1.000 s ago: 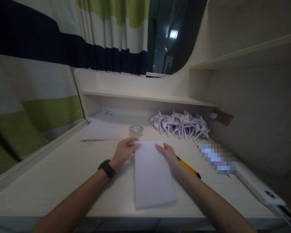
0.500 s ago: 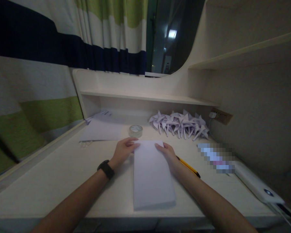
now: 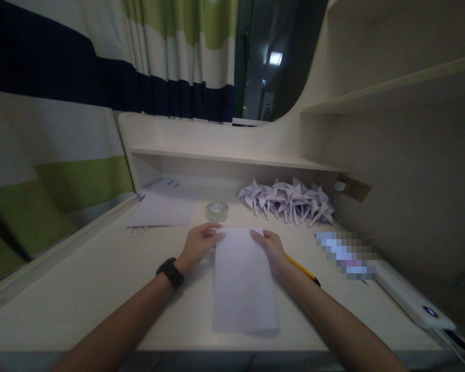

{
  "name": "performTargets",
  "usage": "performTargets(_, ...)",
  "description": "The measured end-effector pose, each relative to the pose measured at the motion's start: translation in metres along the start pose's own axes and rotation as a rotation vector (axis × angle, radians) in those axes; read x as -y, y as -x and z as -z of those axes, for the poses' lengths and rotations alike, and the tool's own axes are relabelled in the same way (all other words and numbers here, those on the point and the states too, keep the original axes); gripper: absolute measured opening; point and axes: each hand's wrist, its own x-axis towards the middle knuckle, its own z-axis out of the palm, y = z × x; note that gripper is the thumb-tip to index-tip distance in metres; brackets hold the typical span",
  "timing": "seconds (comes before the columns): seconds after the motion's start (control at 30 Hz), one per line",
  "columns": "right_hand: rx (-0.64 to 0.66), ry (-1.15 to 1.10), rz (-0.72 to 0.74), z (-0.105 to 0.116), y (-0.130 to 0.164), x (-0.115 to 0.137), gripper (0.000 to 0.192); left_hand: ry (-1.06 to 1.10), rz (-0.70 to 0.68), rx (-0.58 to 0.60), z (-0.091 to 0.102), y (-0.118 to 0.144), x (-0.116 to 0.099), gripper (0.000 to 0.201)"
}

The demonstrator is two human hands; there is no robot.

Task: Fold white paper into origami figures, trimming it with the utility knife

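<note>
White folded sheet of paper lies flat on the pale desk, long side running near to far, middle of the desk right in front of the person. Both hands sit at its far end. Left hand rests at the far left corner, fingers loosely curled, fingertips touching the paper edge; whether they pinch it or just press on it, cannot tell. Black watch on the left wrist. Right hand at the far right corner, fingers bent down onto the top edge of the paper, thumb hidden, so a real grip cannot be told either.

Yellow pencil lies on the desk just right of the right wrist, partly under the forearm. Roll of clear tape sits just beyond the left hand, apart from it. Far left, a flat stack of loose sheets. Far right, against the back wall under the low shelf, a bunch of white paper pinwheels piled together. A blurred-out item lies to the right of the pencil, and a white power strip beyond it near the right wall. Wall socket with a plug above the pinwheels. Striped curtain in navy, white and green hangs at left and behind. Lighting is dim.
</note>
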Motion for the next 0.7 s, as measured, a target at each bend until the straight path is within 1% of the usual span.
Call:
performTargets(0.13,-0.013,0.050,0.059,-0.0001,-0.0018,-0.0005,0.037,0.013,0.010,0.003,-0.0002,0.0004,-0.0024,0.033)
performTargets(0.3,0.021,0.010,0.012,0.0013,-0.0018,0.0002,0.037,-0.009,0.012,-0.006,0.0003,0.0004,-0.0047,0.035)
performTargets(0.4,0.010,0.000,-0.013,0.0020,-0.0017,0.0010,0.037,-0.005,-0.001,-0.007,0.0006,0.0000,-0.0029,0.034)
performTargets(0.53,-0.030,0.002,-0.007,0.0013,-0.0016,0.0019,0.036,0.013,-0.007,0.017,0.0007,-0.0005,0.0020,0.038)
performTargets(0.6,-0.026,-0.005,-0.006,0.0005,-0.0016,0.0021,0.036,0.016,-0.002,0.021,0.0010,-0.0005,0.0032,0.041)
performTargets(0.7,-0.017,-0.007,0.000,0.0000,-0.0019,0.0017,0.036,-0.007,0.004,0.020,0.0016,-0.0002,0.0021,0.039)
